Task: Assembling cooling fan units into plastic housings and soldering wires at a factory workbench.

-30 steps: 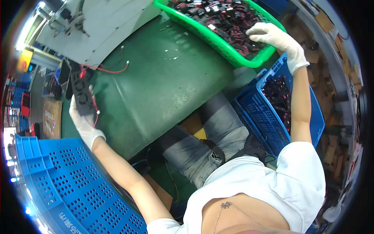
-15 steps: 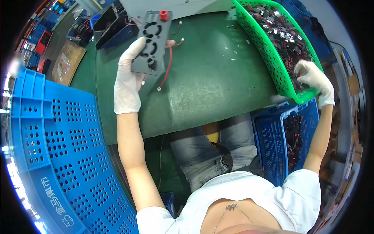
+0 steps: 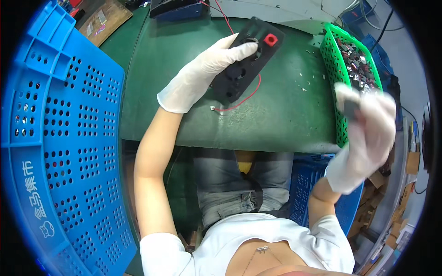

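Observation:
In my gloved left hand [image 3: 209, 60] is a black plastic panel [image 3: 249, 64] with round slotted cutouts, held tilted above the green table. The thumb lies across its face; the other fingers are hidden behind it. A red square fitting [image 3: 270, 40] sits near the panel's far end. From underneath, a red wire [image 3: 258, 89] with a small white connector hangs out. My gloved right hand [image 3: 368, 133], blurred, pinches a small dark part [image 3: 351, 110] in front of the green basket [image 3: 340, 78]. The kind of part cannot be made out.
Many small black and red parts [image 3: 357, 64] fill the green basket. A large blue perforated crate [image 3: 96, 152] stands at my left, another blue crate [image 3: 301, 184] below the table's right side. A black housing [image 3: 179, 9] with wires sits at the table's far edge.
My right hand has come out of the basket toward me, now with a small dark part. My left hand has turned the panel clockwise and moved it right. The view has shifted.

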